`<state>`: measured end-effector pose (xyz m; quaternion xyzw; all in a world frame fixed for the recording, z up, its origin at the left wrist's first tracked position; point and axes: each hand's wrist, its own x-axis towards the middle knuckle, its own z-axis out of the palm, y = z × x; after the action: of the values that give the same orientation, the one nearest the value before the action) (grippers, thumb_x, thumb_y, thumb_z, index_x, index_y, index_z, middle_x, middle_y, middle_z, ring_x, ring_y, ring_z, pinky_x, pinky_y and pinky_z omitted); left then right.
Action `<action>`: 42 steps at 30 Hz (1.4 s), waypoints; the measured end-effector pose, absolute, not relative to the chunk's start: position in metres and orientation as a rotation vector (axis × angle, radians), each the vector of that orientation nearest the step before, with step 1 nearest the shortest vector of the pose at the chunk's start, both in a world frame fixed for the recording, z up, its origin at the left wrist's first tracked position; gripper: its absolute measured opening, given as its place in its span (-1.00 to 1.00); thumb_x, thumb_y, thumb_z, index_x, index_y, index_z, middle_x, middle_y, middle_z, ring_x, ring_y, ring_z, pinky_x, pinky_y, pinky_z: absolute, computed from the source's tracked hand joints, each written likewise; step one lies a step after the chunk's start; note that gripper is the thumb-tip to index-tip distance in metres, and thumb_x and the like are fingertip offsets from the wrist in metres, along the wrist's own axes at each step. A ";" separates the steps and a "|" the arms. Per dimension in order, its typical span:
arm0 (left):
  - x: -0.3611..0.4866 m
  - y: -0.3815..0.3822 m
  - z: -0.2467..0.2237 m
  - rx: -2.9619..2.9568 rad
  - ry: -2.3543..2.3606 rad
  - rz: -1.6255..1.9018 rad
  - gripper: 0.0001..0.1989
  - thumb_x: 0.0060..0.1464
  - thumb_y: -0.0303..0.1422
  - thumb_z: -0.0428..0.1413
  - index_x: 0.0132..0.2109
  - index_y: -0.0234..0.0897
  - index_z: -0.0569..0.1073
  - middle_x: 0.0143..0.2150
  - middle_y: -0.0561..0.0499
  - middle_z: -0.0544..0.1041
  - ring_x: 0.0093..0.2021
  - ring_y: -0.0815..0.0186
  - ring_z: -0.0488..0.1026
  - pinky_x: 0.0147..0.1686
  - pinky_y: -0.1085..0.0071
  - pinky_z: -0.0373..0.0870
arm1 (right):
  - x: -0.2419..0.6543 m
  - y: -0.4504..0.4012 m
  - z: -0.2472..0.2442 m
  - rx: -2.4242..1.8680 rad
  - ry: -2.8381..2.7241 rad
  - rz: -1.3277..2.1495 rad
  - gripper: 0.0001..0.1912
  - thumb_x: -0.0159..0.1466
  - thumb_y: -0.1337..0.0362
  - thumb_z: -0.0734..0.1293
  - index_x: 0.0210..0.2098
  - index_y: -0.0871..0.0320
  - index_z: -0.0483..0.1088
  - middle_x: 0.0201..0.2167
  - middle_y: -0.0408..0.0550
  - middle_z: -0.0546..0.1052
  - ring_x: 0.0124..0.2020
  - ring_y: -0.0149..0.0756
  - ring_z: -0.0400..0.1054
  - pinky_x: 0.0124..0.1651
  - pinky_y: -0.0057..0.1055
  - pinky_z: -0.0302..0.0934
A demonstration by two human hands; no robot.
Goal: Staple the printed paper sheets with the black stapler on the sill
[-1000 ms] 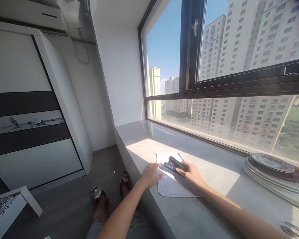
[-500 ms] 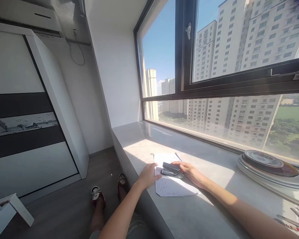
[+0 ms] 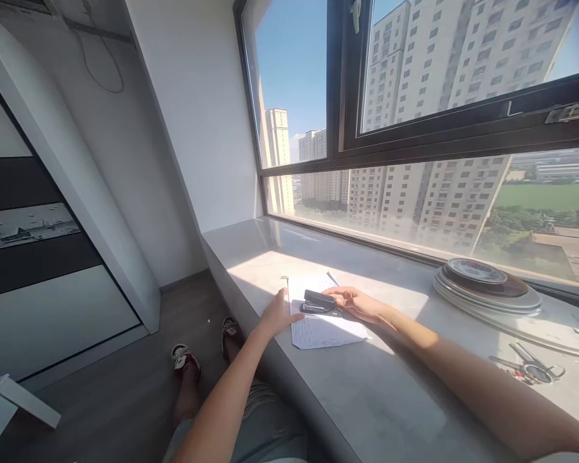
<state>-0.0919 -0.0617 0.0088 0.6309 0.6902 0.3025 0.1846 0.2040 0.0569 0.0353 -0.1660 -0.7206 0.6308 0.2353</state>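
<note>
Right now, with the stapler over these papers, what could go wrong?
Your left hand is close to the open end of the stapler, so a finger might get pinched if it closes. The papers lie near the front edge of the window sill and could slip if nudged. Your right hand grips the stapler's far end, so it might twist.

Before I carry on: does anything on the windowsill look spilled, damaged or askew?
Nothing plainly spilled or damaged. Slightly odd: a narrow pale strip slants off the far corner of the papers under the stapler; whether curled corner or separate item, I can't tell.
</note>
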 end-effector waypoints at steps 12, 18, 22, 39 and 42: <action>-0.089 -0.064 0.012 1.777 1.945 0.823 -0.04 0.14 -0.03 0.39 0.53 -0.21 0.18 0.51 -0.31 0.38 0.42 -0.17 0.42 0.29 0.08 0.40 | 0.191 0.042 0.028 -0.564 -2.131 1.327 -0.51 0.24 0.00 0.57 0.09 0.06 0.63 0.07 0.06 0.68 0.10 0.09 0.54 0.24 -0.01 0.35; -0.087 -0.062 0.012 1.640 1.813 1.092 0.14 -0.04 -0.11 0.51 0.55 -0.24 0.14 0.61 -0.35 0.18 0.59 -0.19 0.15 0.53 0.00 0.13 | 0.191 0.031 0.020 -0.712 -2.201 0.773 -0.66 0.34 0.17 0.41 0.05 0.10 0.66 -0.21 0.04 0.72 -0.24 -0.03 0.57 -0.07 -0.07 0.47; -0.077 -0.055 0.024 1.118 1.542 1.591 -0.22 0.26 -0.11 0.27 0.49 -0.25 0.23 0.64 -0.29 0.14 0.63 0.00 0.12 0.56 0.12 0.12 | 0.190 0.030 0.011 -0.526 -2.129 0.421 -0.67 0.42 0.22 0.35 0.11 0.01 0.64 0.02 0.10 0.71 0.00 0.05 0.60 0.08 0.07 0.54; -0.037 -0.035 0.034 0.474 1.150 1.552 -0.87 0.33 -0.56 0.19 -0.20 -0.34 0.61 -0.13 -0.19 0.69 0.12 0.05 0.66 0.34 0.12 0.54 | 0.186 0.019 0.006 -0.317 -2.153 0.156 -0.59 0.51 0.34 0.24 0.20 -0.02 0.61 0.10 0.05 0.71 0.04 -0.01 0.56 0.10 0.02 0.49; -0.049 -0.041 0.042 0.385 1.183 1.724 -0.78 0.33 -0.66 0.14 -0.15 -0.30 0.60 -0.07 -0.16 0.68 0.23 0.14 0.62 0.38 0.28 0.51 | 0.182 0.016 0.015 -0.676 -1.949 0.411 -0.67 0.37 0.33 0.36 0.04 -0.02 0.67 -0.10 0.01 0.73 -0.16 -0.04 0.56 -0.01 -0.01 0.48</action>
<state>-0.0486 -0.0412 0.0418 0.1583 0.4864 0.7085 0.4863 0.1820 0.0161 0.0147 -0.2790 -0.8046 0.1698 0.4960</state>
